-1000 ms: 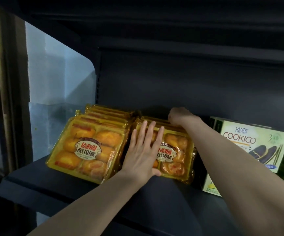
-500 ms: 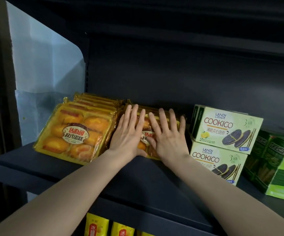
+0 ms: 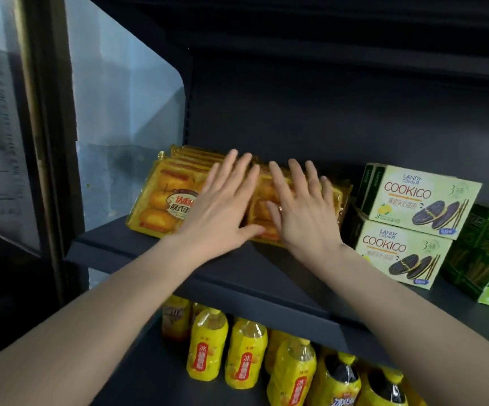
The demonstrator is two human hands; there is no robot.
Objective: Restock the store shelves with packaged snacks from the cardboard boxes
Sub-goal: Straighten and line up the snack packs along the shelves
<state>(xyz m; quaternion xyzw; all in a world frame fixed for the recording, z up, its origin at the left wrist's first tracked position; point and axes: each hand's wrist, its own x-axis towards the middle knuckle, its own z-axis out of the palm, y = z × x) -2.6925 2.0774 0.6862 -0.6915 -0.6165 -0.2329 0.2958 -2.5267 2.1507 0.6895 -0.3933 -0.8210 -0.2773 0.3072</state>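
Yellow plastic cake packs (image 3: 161, 197), leaning at dark shelf's (image 3: 237, 276) left end, under both flat hands: left hand (image 3: 222, 209), right hand (image 3: 305, 212), fingers straight, gripping nothing.

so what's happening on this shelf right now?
A person is restocking. Both hands lie flat, fingers straight, on the yellow plastic cake packs on the dark shelf: the left hand spans the seam between the left-side stack of packs and the right-side stack, the right hand rests on the right-side stack. Neither grips anything. Pale green COOKICO boxes stand to the right; yellow bottles sit on the shelf below.
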